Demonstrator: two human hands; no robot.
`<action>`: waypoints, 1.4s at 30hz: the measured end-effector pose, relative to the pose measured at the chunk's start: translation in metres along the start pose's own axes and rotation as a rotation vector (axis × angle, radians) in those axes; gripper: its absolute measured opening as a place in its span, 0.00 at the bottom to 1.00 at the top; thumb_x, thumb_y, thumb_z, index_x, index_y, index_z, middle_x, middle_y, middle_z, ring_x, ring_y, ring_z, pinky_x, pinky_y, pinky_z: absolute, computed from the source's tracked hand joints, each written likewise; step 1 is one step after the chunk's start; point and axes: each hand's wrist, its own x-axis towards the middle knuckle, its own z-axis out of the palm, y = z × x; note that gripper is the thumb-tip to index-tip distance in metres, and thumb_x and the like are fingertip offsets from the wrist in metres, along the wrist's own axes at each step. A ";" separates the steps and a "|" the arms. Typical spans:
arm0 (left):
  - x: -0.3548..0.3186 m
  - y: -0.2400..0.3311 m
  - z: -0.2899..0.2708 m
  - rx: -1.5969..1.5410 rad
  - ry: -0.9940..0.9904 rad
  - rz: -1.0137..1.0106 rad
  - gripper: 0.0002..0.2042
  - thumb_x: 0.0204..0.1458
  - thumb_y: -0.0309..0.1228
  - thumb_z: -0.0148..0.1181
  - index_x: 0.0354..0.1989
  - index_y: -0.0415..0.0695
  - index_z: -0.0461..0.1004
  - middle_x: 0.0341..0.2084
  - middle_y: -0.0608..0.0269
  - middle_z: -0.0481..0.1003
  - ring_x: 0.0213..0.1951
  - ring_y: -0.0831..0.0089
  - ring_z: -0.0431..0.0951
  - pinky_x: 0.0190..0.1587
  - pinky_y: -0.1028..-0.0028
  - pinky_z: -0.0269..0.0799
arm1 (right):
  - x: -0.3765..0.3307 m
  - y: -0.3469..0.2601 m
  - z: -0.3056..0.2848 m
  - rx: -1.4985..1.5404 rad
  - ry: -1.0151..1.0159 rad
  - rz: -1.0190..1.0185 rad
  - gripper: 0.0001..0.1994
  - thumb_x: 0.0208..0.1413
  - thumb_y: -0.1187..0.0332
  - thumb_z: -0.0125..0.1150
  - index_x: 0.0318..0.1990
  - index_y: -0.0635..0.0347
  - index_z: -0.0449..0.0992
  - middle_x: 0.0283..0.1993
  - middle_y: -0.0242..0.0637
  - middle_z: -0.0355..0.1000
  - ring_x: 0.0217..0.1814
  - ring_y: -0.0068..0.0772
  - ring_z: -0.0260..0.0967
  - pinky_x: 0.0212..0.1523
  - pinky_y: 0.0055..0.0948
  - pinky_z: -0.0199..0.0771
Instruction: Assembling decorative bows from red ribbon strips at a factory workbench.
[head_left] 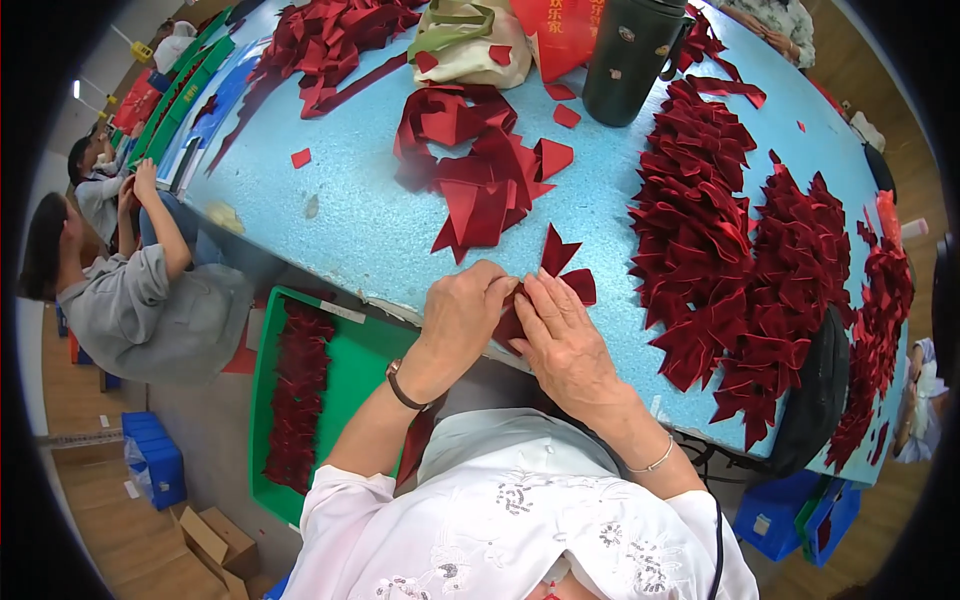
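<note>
A dark red velvet ribbon bow [578, 285] is held at the near edge of the blue table. My left hand [458, 318] is closed, with thumb and fingertips pinched on the bow's left side. From the right, my right hand [565, 335] presses its fingers together over the bow's middle. Notched ribbon ends stick out past the right fingertips, and more red ribbon shows between the hands. The bow's centre is hidden under the fingers. Just beyond lies a loose heap of cut red ribbon strips [475, 175].
Rows of finished red bows [695, 230] cover the table's right side, beside a black bag [815, 400]. A dark tumbler [625, 65] and a cream cloth bag [470, 45] stand at the back. A green crate [375, 370] with bows sits lower left. A person in grey [150, 310] sits left.
</note>
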 end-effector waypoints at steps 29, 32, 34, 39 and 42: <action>-0.036 0.002 -0.005 0.168 -0.131 0.470 0.29 0.51 0.36 0.58 0.57 0.30 0.60 0.53 0.43 0.66 0.56 0.48 0.65 0.60 0.57 0.59 | -0.001 0.003 0.001 -0.055 -0.011 -0.029 0.27 0.43 0.72 0.62 0.53 0.76 0.66 0.59 0.57 0.60 0.66 0.54 0.53 0.67 0.44 0.53; -0.039 0.004 -0.013 0.309 -0.145 0.489 0.28 0.52 0.36 0.58 0.57 0.31 0.61 0.53 0.44 0.66 0.56 0.49 0.66 0.61 0.57 0.59 | 0.000 0.001 0.002 -0.040 0.005 -0.034 0.26 0.44 0.72 0.62 0.52 0.76 0.66 0.59 0.57 0.60 0.66 0.54 0.54 0.66 0.44 0.53; -0.041 0.007 -0.019 0.428 -0.130 0.483 0.26 0.51 0.35 0.58 0.55 0.31 0.62 0.53 0.44 0.67 0.56 0.50 0.66 0.61 0.57 0.58 | -0.001 0.001 0.002 -0.036 0.027 -0.037 0.26 0.45 0.71 0.62 0.52 0.76 0.66 0.59 0.57 0.60 0.66 0.54 0.54 0.66 0.44 0.54; -0.044 0.005 -0.039 0.441 -0.155 0.361 0.22 0.52 0.31 0.57 0.53 0.33 0.65 0.50 0.45 0.69 0.54 0.49 0.67 0.58 0.58 0.61 | -0.004 0.001 0.005 -0.047 0.060 -0.040 0.24 0.47 0.70 0.63 0.51 0.75 0.67 0.58 0.57 0.61 0.65 0.54 0.54 0.66 0.44 0.54; -0.045 -0.001 -0.047 0.381 0.106 0.200 0.18 0.51 0.25 0.55 0.51 0.34 0.67 0.47 0.45 0.70 0.52 0.49 0.69 0.55 0.58 0.64 | -0.005 -0.001 0.002 -0.029 0.074 -0.046 0.24 0.47 0.70 0.64 0.50 0.74 0.67 0.58 0.57 0.61 0.65 0.53 0.55 0.66 0.45 0.54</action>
